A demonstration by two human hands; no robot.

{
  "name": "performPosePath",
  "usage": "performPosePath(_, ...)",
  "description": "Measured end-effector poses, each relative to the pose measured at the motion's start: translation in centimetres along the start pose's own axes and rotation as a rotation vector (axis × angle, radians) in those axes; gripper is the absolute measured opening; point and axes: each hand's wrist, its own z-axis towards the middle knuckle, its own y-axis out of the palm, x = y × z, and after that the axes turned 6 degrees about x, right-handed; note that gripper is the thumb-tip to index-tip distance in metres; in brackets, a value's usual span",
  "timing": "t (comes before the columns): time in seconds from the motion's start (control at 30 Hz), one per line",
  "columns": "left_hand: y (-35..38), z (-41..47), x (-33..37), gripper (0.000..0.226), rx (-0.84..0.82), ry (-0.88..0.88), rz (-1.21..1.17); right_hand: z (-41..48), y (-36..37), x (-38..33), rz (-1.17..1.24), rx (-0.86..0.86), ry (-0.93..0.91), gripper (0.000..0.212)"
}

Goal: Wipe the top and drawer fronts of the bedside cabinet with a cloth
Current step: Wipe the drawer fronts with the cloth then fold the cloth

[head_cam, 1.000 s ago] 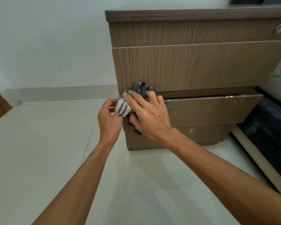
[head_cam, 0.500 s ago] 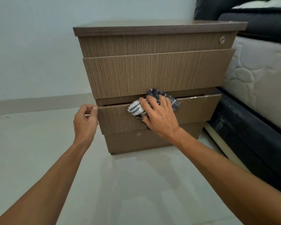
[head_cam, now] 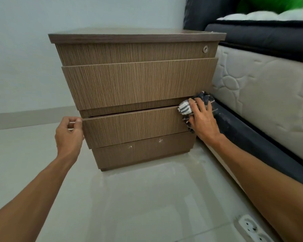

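A brown wood-grain bedside cabinet stands on the floor with three drawer fronts under a darker top. The lowest drawer is pulled slightly out. My right hand presses a crumpled dark blue and white striped cloth against the right end of that drawer front. My left hand pinches the top left corner of the same drawer. A round keyhole sits at the right of the top drawer.
A bed with a quilted white mattress and dark frame stands right beside the cabinet. A white power strip lies on the pale tiled floor at the lower right. A pale wall is behind.
My right hand has slid the cloth from the left end to the right end of the lowest drawer front. My left hand has stayed at the drawer's left corner. The view has shifted left.
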Motion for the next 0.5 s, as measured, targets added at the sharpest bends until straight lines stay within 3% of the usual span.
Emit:
performPosePath(0.1, 0.0, 0.0, 0.1, 0.012, 0.0, -0.017, 0.008, 0.2, -0.7, 1.5, 0.072, 0.004, 0.095, 0.056)
performPosePath(0.2, 0.0, 0.0, 0.3, 0.011, -0.001, -0.041, 0.011, 0.2, -1.8, 2.2, 0.22, 0.064, 0.348, 0.053)
performPosePath(0.27, -0.1, -0.1, 0.5, 0.011, -0.001, -0.057, 0.005, -0.6, -2.2, 1.4, 0.307, 0.128, 0.415, 0.055)
performPosePath(0.33, -0.2, -0.2, 0.6, 0.011, -0.002, -0.062, 0.003, -1.9, -2.4, -0.7, 0.362, 0.216, 0.312, 0.058)
performPosePath(0.5, -0.4, -0.5, 0.9, 0.011, -0.009, -0.057, 0.0, -3.2, -1.9, -10.1, 0.242, 0.266, -0.201, 0.066)
